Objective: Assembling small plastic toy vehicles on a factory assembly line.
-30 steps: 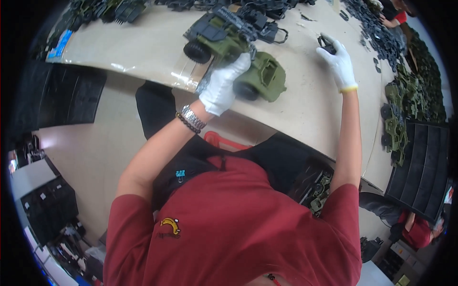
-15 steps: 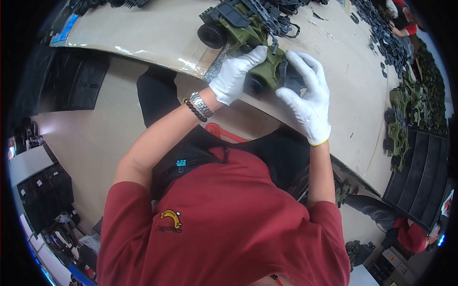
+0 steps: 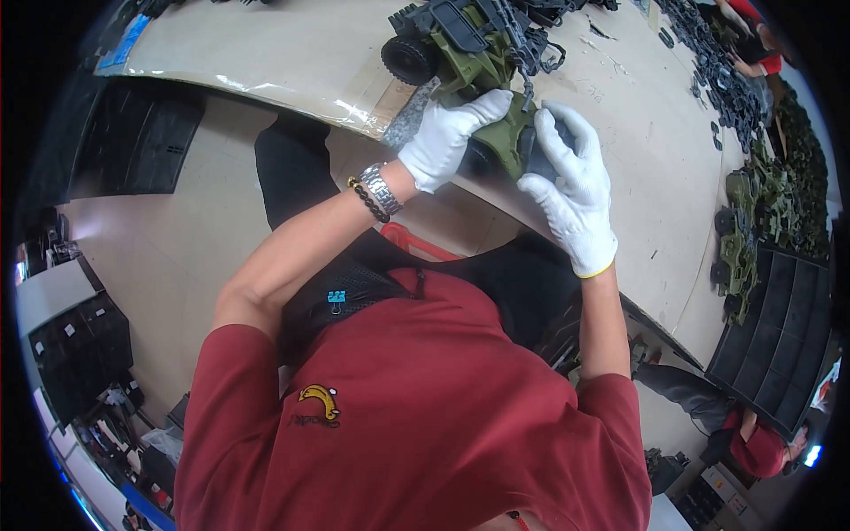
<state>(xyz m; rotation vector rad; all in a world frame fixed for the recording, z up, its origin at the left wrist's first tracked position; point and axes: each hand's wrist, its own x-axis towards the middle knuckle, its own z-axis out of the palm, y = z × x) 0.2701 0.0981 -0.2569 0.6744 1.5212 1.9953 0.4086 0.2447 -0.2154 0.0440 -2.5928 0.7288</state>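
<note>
Both gloved hands are clamped on one olive toy truck [image 3: 506,142] at the near edge of the bench [image 3: 292,62]. The left hand [image 3: 447,137] grips its left side; the right hand [image 3: 571,181] closes over its right end, covering a dark part, apparently a wheel. Judged state: assembly is under way, wheel seating not confirmed. A second truck [image 3: 452,44] stands just beyond. Loose dark parts [image 3: 717,71] and more olive trucks [image 3: 770,203] lie far right, apparently unprocessed.
</note>
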